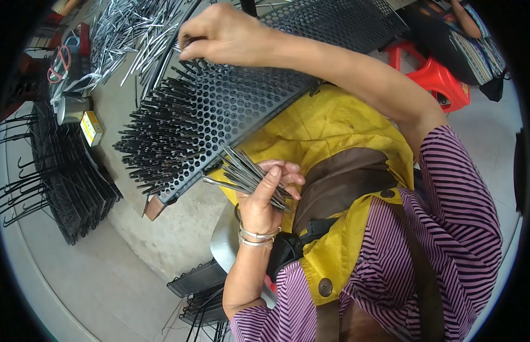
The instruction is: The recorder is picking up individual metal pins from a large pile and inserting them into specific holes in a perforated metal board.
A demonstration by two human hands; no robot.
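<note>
My left hand (pixel 265 191), with bangles at the wrist, is closed around a bundle of thin grey metal rods (pixel 245 174). They fan out beyond the thumb, beside the near edge of a black perforated rack (pixel 236 102). Many dark rods (pixel 162 131) stand upright in the rack's holes toward its left end. Over the rack's far edge, my right hand (pixel 222 34) is bent in a pinch just above the farthest standing rods. Something dark shows between its thumb and fingers, too little of it visible to name.
A heap of loose silvery rods (pixel 128 37) lies on the table beyond the rack. Left of it are red-handled scissors (pixel 58 64), a metal can (pixel 73 109) and a small yellow-white box (pixel 91 128). Black racks with hooks (pixel 71 176) stand at far left; a red stool (pixel 441 85) is at right.
</note>
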